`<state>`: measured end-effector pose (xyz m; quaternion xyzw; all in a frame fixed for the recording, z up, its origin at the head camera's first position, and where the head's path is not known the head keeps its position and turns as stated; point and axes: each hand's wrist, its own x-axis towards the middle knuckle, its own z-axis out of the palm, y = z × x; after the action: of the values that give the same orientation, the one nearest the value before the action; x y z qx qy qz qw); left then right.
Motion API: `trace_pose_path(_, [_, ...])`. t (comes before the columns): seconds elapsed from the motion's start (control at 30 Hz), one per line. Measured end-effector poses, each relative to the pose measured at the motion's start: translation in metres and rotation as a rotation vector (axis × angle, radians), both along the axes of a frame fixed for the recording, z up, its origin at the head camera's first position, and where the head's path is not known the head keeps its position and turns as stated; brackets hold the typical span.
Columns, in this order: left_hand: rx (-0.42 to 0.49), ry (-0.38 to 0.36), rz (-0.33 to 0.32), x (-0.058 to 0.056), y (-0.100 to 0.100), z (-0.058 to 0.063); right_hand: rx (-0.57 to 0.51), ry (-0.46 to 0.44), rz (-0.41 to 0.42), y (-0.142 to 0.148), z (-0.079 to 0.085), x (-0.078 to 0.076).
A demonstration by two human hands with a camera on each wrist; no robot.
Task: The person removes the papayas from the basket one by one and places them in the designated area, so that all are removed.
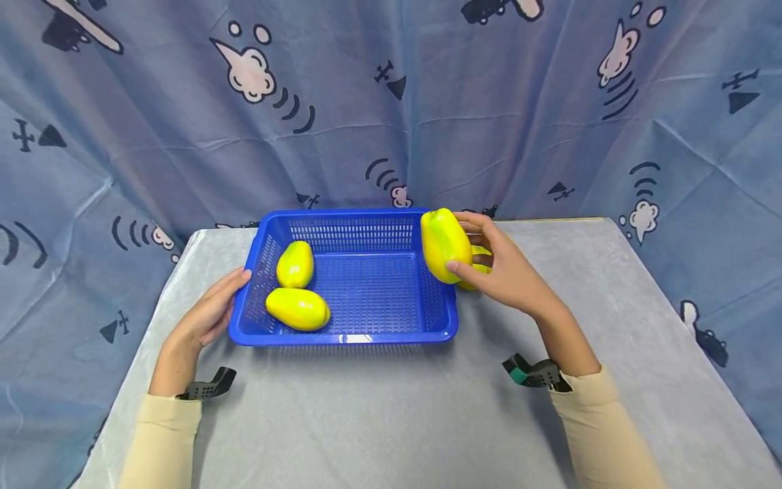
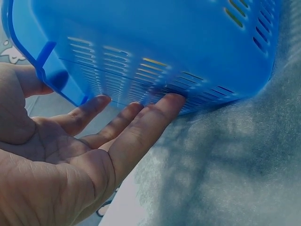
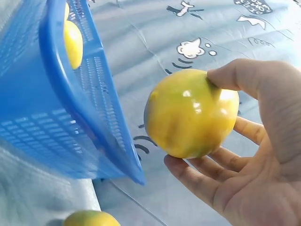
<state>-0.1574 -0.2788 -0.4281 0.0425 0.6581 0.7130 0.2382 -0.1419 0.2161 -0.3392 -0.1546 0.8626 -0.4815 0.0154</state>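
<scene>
A blue plastic basket point(image 1: 342, 338) with slotted walls stands on the table. My left hand point(image 1: 210, 312) holds it by its left end, thumb at the rim and fingers point(image 2: 134, 134) against the outside of the wall. Two yellow papayas, one upright point(image 1: 296, 265) and one lying sideways point(image 1: 298, 309), are at the basket's left side. Over the right rim, my right hand point(image 1: 510, 272) grips another yellow papaya point(image 1: 444, 244) between thumb and fingers. Beyond that hand, a further yellow papaya point(image 3: 91, 219) rests on the table beside the basket, partly hidden in the head view.
The grey cloth-covered table point(image 1: 366, 421) extends in front of the basket and to its right. A blue patterned curtain point(image 1: 342, 156) hangs close behind the basket and along both sides. Each wrist wears a black camera mount point(image 1: 534, 372).
</scene>
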Motion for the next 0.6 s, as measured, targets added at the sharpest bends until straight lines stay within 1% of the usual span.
trace_pose_path(0.13, [-0.006, 0.002, -0.006, -0.001, 0.001, 0.001, -0.003, 0.023, -0.032, 0.010, 0.003, 0.004])
trace_pose_path(0.27, [-0.018, -0.004, -0.006, 0.000, 0.001, 0.002, 0.002, 0.037, -0.061, 0.018, 0.001, 0.008])
trace_pose_path(0.47, [-0.055, 0.003, -0.007, 0.000, 0.001, 0.005, -0.021, 0.034, -0.108, 0.031, -0.009, 0.013])
trace_pose_path(0.6, [-0.069, 0.005, -0.009, 0.001, 0.001, 0.003, -0.044, 0.045, -0.146, 0.041, -0.020, 0.016])
